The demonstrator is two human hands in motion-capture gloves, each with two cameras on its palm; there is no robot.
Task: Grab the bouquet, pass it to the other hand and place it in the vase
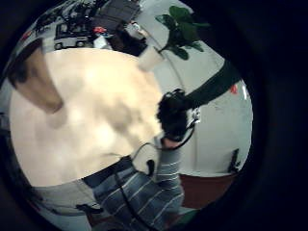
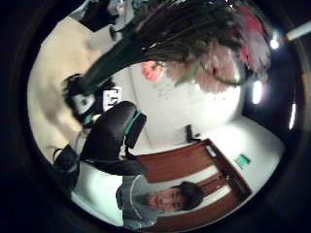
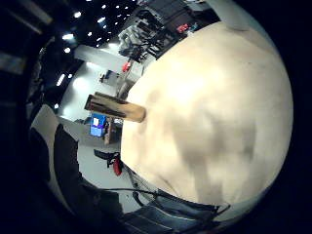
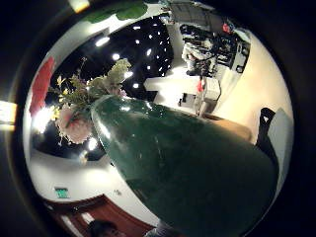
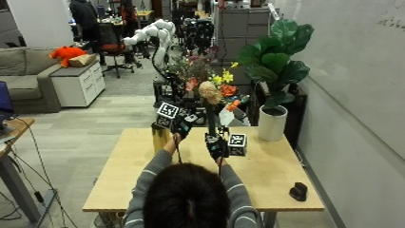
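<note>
the main risk from here is at the handover: if the right hand (image 5: pixel 216 145) lets go before the left hand (image 5: pixel 184 125) has closed on the stems, the bouquet of pink, orange and yellow flowers on a dark green wrapped stem bundle (image 5: pixel 209 102) would tip and drop onto the light wooden tabletop (image 5: pixel 265 180). a second risk is that the long bundle swings as it is lowered and knocks over the tall tan vase (image 5: pixel 160 135), which stands near the tabletop's far edge, just beside the left hand.

the bouquet is held upright above the middle of the tabletop, flower heads up, well clear of the surface. the right hand is clenched around the lower part of the green bundle; in its thumb side palm view the bundle fills the picture, close against the palm. the left hand is raised beside the stems, a little higher and nearer the vase. i judge it released: one finger shows loosely curled in its thumb side palm view, with the stems apart from it. the pass looks not yet made.
</note>
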